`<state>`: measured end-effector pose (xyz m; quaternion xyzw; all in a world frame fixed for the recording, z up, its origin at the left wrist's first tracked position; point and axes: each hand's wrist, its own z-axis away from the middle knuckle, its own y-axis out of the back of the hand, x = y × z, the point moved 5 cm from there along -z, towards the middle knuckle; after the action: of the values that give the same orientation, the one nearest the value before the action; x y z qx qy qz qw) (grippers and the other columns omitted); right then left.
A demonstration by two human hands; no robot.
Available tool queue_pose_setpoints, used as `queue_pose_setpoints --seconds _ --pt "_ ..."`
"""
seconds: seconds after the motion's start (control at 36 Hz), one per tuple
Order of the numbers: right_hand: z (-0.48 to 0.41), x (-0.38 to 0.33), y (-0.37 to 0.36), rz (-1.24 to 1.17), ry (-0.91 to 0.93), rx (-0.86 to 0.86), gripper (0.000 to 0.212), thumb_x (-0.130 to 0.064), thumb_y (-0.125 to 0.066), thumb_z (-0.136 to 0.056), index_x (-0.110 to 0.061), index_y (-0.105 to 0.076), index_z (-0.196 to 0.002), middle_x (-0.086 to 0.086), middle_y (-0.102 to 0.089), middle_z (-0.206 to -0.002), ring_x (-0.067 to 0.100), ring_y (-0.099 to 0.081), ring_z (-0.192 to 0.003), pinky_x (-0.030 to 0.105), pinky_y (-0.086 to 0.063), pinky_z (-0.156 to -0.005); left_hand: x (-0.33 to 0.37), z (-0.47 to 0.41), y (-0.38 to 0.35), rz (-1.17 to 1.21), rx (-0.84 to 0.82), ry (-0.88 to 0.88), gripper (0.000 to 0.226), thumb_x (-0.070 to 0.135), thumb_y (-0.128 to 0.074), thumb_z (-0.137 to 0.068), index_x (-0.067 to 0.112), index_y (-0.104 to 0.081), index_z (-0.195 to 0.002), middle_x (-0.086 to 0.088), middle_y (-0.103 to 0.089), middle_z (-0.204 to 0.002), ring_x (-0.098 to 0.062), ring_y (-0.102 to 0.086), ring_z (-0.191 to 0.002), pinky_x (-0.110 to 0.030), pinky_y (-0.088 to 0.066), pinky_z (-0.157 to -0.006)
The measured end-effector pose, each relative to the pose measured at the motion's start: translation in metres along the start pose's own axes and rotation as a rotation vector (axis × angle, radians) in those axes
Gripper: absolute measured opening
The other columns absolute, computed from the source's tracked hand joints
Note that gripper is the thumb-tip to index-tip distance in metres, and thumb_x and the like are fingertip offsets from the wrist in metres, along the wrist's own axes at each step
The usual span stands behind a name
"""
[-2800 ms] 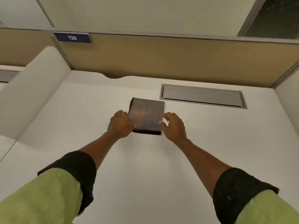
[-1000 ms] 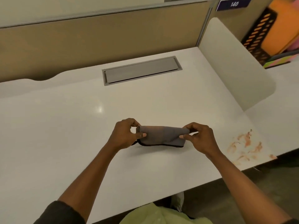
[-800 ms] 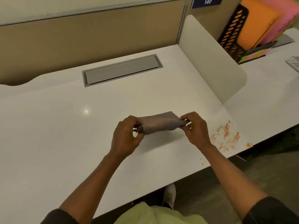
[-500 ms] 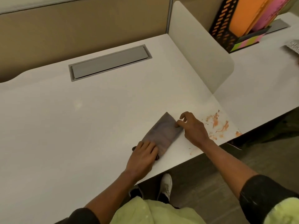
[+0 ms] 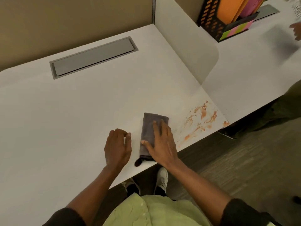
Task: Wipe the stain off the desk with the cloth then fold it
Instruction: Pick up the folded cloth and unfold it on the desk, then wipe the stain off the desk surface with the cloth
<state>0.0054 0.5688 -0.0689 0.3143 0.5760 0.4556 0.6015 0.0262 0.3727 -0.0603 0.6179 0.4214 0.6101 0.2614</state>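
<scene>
A grey cable hatch (image 5: 93,57) sits flush in the white table (image 5: 57,121), towards the back left. Nearer the front edge, the left hand (image 5: 118,147) is over the table, its fingers (image 5: 114,132) loosely curled and released, grasping nothing. Just to its right, and apart from it, the cloth (image 5: 149,128) lies on the table close to the front edge. It is grey and folded into a narrow strip, with a dark tab poking out at its near end. The right hand (image 5: 162,144) lies flat on the cloth, its fingers (image 5: 163,126) straight, pressing rather than grasping. Just right of the cloth, the orange-red stain (image 5: 201,121) smears out to the table's right corner. Beyond a white divider (image 5: 187,51) stands a black file rack (image 5: 208,20) with orange and pink folders.
</scene>
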Motion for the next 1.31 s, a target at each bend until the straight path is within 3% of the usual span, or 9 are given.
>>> queue_pose_setpoints --seconds 0.06,0.11,0.22,0.42,0.61,0.75,1.0,1.11,1.31 --pt "0.006 -0.009 -0.015 0.053 0.021 -0.011 0.103 -0.088 -0.03 -0.092 -0.025 0.001 -0.168 0.021 -0.001 -0.175 0.041 -0.004 -0.162 0.052 -0.019 -0.126 -0.015 -0.012 -0.003 -0.082 -0.044 -0.042 0.009 0.018 -0.065 -0.107 0.012 -0.067 -0.113 -0.006 -0.068 -0.116 -0.031 -0.063 -0.11 -0.043 -0.053 -0.083" --pt "0.007 -0.014 -0.024 0.074 0.044 0.008 0.102 -0.086 -0.028 -0.094 -0.025 0.006 -0.167 0.022 0.012 -0.174 0.041 0.01 -0.161 0.055 -0.008 -0.129 -0.028 -0.017 -0.012 -0.15 -0.127 -0.072 0.029 0.021 -0.066 -0.107 0.006 -0.067 -0.131 -0.014 -0.063 -0.145 -0.037 -0.056 -0.135 -0.052 -0.053 -0.105" --pt "-0.019 -0.008 -0.027 0.107 0.116 -0.003 0.086 -0.067 -0.032 -0.103 -0.024 0.005 -0.168 0.02 0.02 -0.173 0.036 0.017 -0.161 0.055 -0.01 -0.131 -0.044 -0.018 -0.029 -0.174 -0.306 -0.044 0.068 0.049 -0.048 -0.113 0.009 -0.037 -0.167 -0.01 -0.019 -0.181 -0.029 -0.018 -0.168 -0.045 -0.02 -0.134" --pt "-0.057 0.02 -0.008 0.202 0.117 -0.02 0.073 -0.046 -0.032 -0.108 -0.02 -0.002 -0.168 0.018 0.007 -0.175 0.035 0.007 -0.163 0.054 -0.014 -0.131 -0.051 -0.011 -0.038 -0.146 -0.348 -0.051 0.079 0.061 -0.023 -0.112 0.016 -0.005 -0.175 0.003 0.013 -0.183 -0.01 0.017 -0.168 -0.032 0.005 -0.135" --pt "0.025 -0.015 -0.042 0.206 0.207 -0.055 0.074 -0.046 -0.034 -0.108 -0.02 0.001 -0.168 0.017 0.012 -0.175 0.033 0.011 -0.163 0.054 -0.013 -0.132 -0.051 -0.009 -0.043 -0.132 -0.353 -0.079 0.071 0.045 -0.027 -0.117 0.013 -0.001 -0.175 -0.002 0.017 -0.183 -0.012 0.022 -0.167 -0.039 0.003 -0.138" --pt "0.011 -0.01 -0.04 0.253 0.183 -0.018 0.066 -0.043 -0.024 -0.11 -0.021 0.0 -0.168 0.015 0.008 -0.176 0.031 0.008 -0.163 0.052 -0.015 -0.132 -0.054 -0.008 -0.045 -0.127 -0.355 -0.099 0.071 0.041 -0.029 -0.118 0.011 0.002 -0.174 -0.005 0.018 -0.183 -0.014 0.022 -0.167 -0.036 0.009 -0.137" --pt "-0.065 0.018 -0.006 0.256 -0.182 0.07 0.072 -0.044 -0.036 -0.109 -0.016 -0.005 -0.168 0.026 0.001 -0.173 0.042 0.003 -0.162 0.054 -0.009 -0.132 -0.058 -0.012 -0.037 -0.164 -0.407 -0.135 0.074 0.05 -0.027 -0.117 0.016 0.007 -0.173 -0.002 0.022 -0.181 -0.012 0.027 -0.166 -0.031 0.013 -0.133" --pt "-0.021 -0.014 -0.034 0.206 0.01 0.013 0.085 -0.06 -0.037 -0.105 -0.019 0.002 -0.168 0.022 0.01 -0.174 0.038 0.01 -0.162 0.053 -0.006 -0.132 -0.059 -0.012 -0.035 -0.168 -0.408 -0.157 0.073 0.05 -0.025 -0.117 0.015 0.005 -0.174 -0.003 0.02 -0.182 -0.013 0.024 -0.167 -0.033 0.01 -0.135" --pt "0.025 0.013 -0.034 0.282 0.194 -0.037 0.074 -0.056 -0.028 -0.109 -0.023 0.002 -0.168 0.014 0.009 -0.176 0.031 0.007 -0.164 0.054 -0.021 -0.13 -0.047 -0.008 -0.041 -0.143 -0.343 -0.054 0.069 0.039 -0.03 -0.118 0.012 -0.002 -0.175 -0.002 0.017 -0.182 -0.014 0.023 -0.167 -0.032 0.013 -0.133"
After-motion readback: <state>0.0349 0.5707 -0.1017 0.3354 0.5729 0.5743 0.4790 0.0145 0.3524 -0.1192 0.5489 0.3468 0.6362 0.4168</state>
